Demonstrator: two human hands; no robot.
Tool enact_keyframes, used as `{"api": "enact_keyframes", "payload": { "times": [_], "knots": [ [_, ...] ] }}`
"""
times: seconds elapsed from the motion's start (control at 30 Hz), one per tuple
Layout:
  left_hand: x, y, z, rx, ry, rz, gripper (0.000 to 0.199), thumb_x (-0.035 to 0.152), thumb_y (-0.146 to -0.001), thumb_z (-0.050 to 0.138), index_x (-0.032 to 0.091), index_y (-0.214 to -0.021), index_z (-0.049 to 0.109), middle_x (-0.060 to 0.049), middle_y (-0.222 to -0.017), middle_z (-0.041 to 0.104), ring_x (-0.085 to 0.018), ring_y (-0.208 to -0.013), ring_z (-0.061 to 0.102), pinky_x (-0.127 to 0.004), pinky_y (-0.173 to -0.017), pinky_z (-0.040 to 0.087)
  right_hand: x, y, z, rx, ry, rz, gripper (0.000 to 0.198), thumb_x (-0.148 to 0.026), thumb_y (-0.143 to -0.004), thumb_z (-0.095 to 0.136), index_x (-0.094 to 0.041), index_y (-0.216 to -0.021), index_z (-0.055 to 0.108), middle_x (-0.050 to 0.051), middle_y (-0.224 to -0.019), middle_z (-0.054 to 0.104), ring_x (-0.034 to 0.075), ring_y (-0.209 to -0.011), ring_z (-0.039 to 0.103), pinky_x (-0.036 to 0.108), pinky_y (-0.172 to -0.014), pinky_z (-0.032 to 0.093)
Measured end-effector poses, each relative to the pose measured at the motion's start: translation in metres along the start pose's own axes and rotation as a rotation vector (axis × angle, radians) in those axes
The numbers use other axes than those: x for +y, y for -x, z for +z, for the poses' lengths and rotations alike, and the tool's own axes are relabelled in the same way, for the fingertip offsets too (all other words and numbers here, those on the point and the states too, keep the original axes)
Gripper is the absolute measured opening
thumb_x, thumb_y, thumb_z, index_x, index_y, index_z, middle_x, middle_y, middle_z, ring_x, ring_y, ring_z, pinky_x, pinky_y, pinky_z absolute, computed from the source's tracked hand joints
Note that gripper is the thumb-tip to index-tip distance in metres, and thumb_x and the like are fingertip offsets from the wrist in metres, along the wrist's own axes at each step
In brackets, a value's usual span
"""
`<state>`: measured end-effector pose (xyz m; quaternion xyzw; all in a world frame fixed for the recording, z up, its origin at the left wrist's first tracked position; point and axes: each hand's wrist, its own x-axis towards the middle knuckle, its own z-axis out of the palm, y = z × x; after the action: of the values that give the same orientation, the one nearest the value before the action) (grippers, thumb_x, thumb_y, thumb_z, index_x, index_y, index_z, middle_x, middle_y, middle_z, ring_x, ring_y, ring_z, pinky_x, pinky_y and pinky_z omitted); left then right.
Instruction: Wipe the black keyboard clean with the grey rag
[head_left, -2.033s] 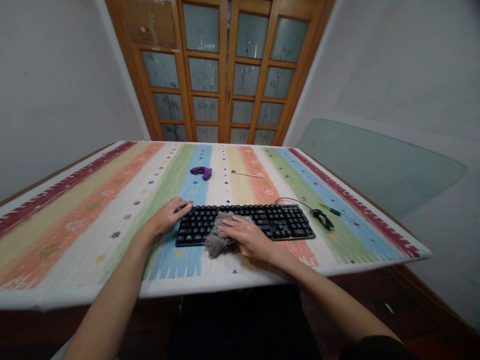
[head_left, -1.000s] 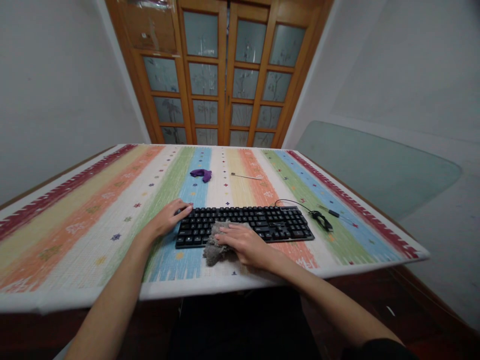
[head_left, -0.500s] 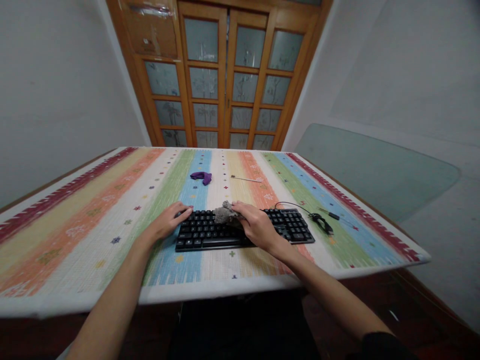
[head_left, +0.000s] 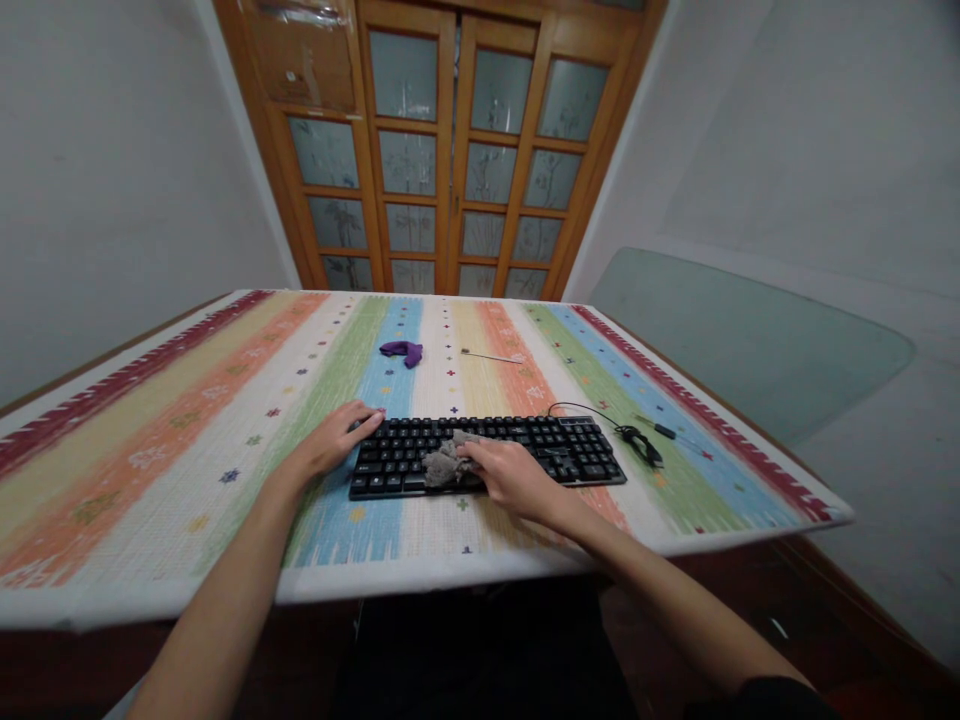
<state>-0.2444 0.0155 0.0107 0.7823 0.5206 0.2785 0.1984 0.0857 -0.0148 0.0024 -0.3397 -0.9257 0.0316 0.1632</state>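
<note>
A black keyboard [head_left: 559,455] lies on the striped tablecloth in front of me. My left hand [head_left: 341,435] grips its far left corner, the thumb along the edge. Pinched in my right hand [head_left: 514,478] is a crumpled grey cloth [head_left: 448,460], pressed onto the keys left of the middle, near the front row. The cloth and the hand cover part of the keys there.
A purple cloth-like piece [head_left: 405,352] and a thin brush-like stick [head_left: 491,356] lie beyond the keyboard. Right of it are its bundled cable [head_left: 639,443] and a thin tool with a black handle [head_left: 664,431]. The striped tablecloth [head_left: 187,450] covers the table.
My right hand has drawn the grey cloth toward me, from the keyboard's far rows to its near rows. My left hand stays at the corner.
</note>
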Motion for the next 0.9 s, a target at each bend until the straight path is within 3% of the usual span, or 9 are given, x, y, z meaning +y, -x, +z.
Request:
{"api": "enact_keyframes", "payload": {
  "times": [0.2, 0.37, 0.47, 0.57, 0.73, 0.9],
  "knots": [
    [-0.001, -0.001, 0.000, -0.002, -0.005, 0.000, 0.071, 0.078, -0.092, 0.035, 0.019, -0.099, 0.076, -0.011, -0.097, 0.073, -0.033, -0.097, 0.066, -0.050, -0.098, 0.051, -0.011, 0.006, -0.009, -0.028, -0.094, -0.014, 0.031, -0.003, -0.085, 0.062, -0.019, -0.110, 0.070, 0.004, -0.094, 0.077, 0.022, -0.085, 0.073, 0.024, -0.074, 0.051],
    [-0.002, -0.001, 0.001, 0.011, -0.005, -0.008, 0.070, 0.078, -0.093, 0.035, 0.021, -0.099, 0.075, -0.010, -0.097, 0.073, -0.031, -0.097, 0.066, -0.048, -0.099, 0.050, -0.017, -0.018, -0.005, 0.238, -0.205, 0.025, 0.042, -0.001, -0.088, 0.056, -0.019, -0.124, 0.068, 0.007, -0.115, 0.075, 0.023, -0.103, 0.073, 0.031, -0.091, 0.056],
    [-0.002, -0.001, 0.001, -0.001, -0.007, -0.012, 0.071, 0.078, -0.093, 0.034, 0.021, -0.102, 0.075, -0.010, -0.098, 0.073, -0.031, -0.099, 0.066, -0.047, -0.100, 0.050, -0.021, -0.040, 0.006, 0.293, -0.176, -0.002, 0.044, 0.000, -0.092, 0.054, -0.019, -0.130, 0.065, 0.010, -0.129, 0.070, 0.025, -0.118, 0.067, 0.037, -0.104, 0.053],
    [-0.002, -0.001, 0.001, 0.001, -0.013, -0.010, 0.071, 0.077, -0.094, 0.034, 0.020, -0.100, 0.075, -0.011, -0.097, 0.072, -0.032, -0.098, 0.066, -0.048, -0.099, 0.051, -0.027, -0.058, 0.015, 0.166, -0.093, -0.012, 0.043, 0.002, -0.092, 0.052, -0.019, -0.128, 0.064, 0.013, -0.131, 0.068, 0.025, -0.122, 0.064, 0.038, -0.103, 0.053],
    [0.000, 0.000, 0.001, -0.001, -0.010, -0.013, 0.070, 0.077, -0.094, 0.034, 0.020, -0.097, 0.076, -0.011, -0.101, 0.073, -0.033, -0.101, 0.066, -0.048, -0.099, 0.050, -0.032, -0.063, 0.015, -0.113, -0.002, 0.002, 0.039, 0.004, -0.090, 0.054, -0.014, -0.123, 0.063, 0.012, -0.112, 0.071, 0.024, -0.100, 0.069, 0.032, -0.087, 0.055],
    [0.002, 0.000, 0.000, 0.001, -0.012, -0.018, 0.072, 0.078, -0.094, 0.034, 0.020, -0.099, 0.076, -0.011, -0.101, 0.073, -0.032, -0.100, 0.066, -0.047, -0.098, 0.050, -0.033, -0.051, 0.017, -0.047, 0.002, -0.068, 0.038, 0.007, -0.086, 0.056, -0.014, -0.116, 0.064, 0.012, -0.116, 0.069, 0.025, -0.113, 0.062, 0.033, -0.096, 0.054]
  ]
}}
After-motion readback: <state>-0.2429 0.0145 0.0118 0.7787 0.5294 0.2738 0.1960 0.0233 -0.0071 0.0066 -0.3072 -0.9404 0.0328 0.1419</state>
